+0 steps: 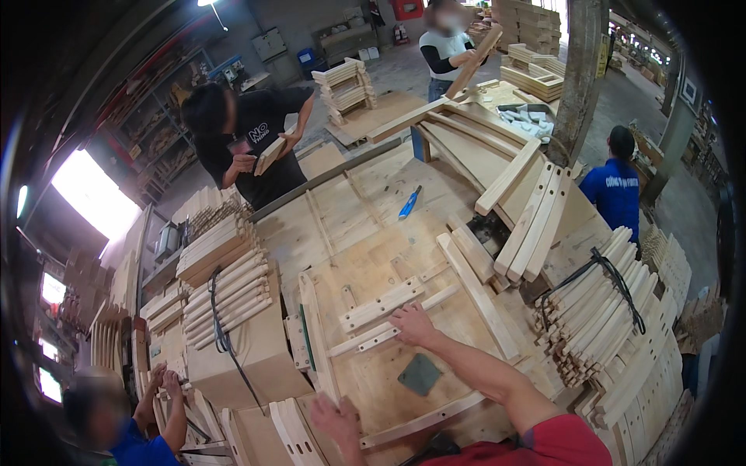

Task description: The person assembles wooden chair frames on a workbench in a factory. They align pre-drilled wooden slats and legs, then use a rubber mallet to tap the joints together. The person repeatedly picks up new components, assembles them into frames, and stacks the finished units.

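On the plywood counter (373,233) the person's right hand (413,325) lies palm down, fingers spread and pressing, on the right end of a pair of slim wooden rails (365,339) that lie side by side and run slantwise toward the lower left. The left hand (336,418) sits below and left of those rails, fingers curled over the lower end of a long curved slat (317,334) that stands on edge just beside the rails' left end; whether it pinches the slat or only steadies it I cannot tell.

Just above the rails lies a short slotted crosspiece (382,304), near but apart from them. To their right a long straight bar (475,295) runs up and away, and below them rests a dark grey square pad (420,373) with a second curved strip (423,420) beyond it. A blue-handled tool (409,202) lies well above the rails.

The rails look like planed, pale softwood: stiff, light for their length, dry and not slippery, with sharp edges that may splinter. They are thin enough to flex or snap if levered at one end, so I judge the best hold to be near the middle, or with one hand toward each end, gripping the long edges. The curved slat would want to tip off its narrow edge, so it needs a hold from above along its top.
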